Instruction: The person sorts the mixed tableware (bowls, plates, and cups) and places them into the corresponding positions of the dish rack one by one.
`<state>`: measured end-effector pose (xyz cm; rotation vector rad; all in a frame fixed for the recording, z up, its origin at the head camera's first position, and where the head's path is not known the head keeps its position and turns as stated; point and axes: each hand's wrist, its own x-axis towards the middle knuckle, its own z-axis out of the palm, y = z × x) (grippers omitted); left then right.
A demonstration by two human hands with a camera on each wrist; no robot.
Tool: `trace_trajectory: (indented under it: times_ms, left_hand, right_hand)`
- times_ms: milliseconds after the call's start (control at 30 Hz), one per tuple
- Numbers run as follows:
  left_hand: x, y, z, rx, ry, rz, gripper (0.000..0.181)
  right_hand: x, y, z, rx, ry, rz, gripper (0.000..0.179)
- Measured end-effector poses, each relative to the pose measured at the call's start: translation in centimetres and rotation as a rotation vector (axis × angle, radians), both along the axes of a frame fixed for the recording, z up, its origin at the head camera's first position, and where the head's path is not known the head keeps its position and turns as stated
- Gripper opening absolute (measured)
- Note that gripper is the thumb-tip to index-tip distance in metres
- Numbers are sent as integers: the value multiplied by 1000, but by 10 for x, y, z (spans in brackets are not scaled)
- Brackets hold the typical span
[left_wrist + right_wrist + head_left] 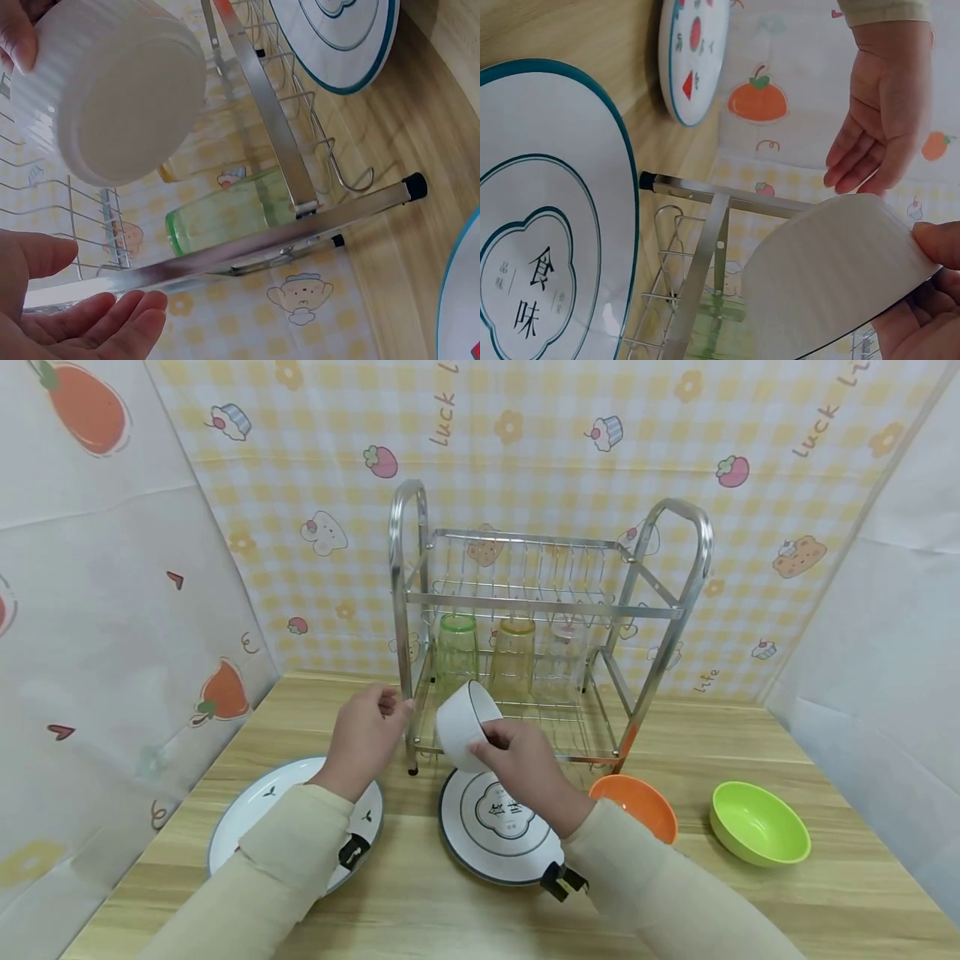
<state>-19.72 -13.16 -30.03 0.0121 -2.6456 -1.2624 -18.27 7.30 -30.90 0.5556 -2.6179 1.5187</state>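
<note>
My right hand pinches the rim of a white bowl with a thin dark edge, thumb on one side and fingers on the other. The bowl hangs tilted in front of the lower tier of a metal dish rack. To its left, beside the rack's front left post, my left hand holds nothing, its fingers loosely bent and apart from the bowl. In the left wrist view the bowl's base faces the camera. Green, yellow and clear glasses stand upside down on the lower tier.
A white plate with Chinese characters lies before the rack. Another white plate sits under my left forearm. An orange bowl and a green bowl stand at the right. Patterned cloth hangs behind the rack.
</note>
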Motion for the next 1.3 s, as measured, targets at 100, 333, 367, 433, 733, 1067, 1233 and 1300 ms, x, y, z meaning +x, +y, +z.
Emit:
trace_trajectory:
  times_ms: [100, 333, 367, 433, 733, 1067, 1233, 1300]
  left_hand:
    - [-4, -3, 0, 3, 10, 13, 45]
    - [-14, -7, 8, 60, 19, 10, 54]
    - [-15, -7, 9, 72, 16, 7, 55]
    - [-18, -8, 11, 93, 7, -1, 57]
    - [-31, -6, 13, 93, 10, -13, 58]
    - [-40, -5, 13, 87, 26, -19, 53]
    - [-43, -4, 11, 93, 30, -23, 43]
    - [-44, -3, 10, 78, 36, -29, 38]
  right_hand:
    - [-7, -2, 0, -60, -39, -34, 16]
    - [-19, -7, 3, -199, -169, -96, 21]
    - [-21, -7, 3, -221, -197, -107, 22]
    - [-25, -9, 3, -270, -246, -124, 23]
    - [-41, -16, 3, -449, -392, -142, 30]
    - [-57, -24, -3, -623, -487, -136, 32]
    - [-63, -28, -6, -698, -529, -137, 33]
    - [-66, -30, -7, -721, -541, -138, 33]
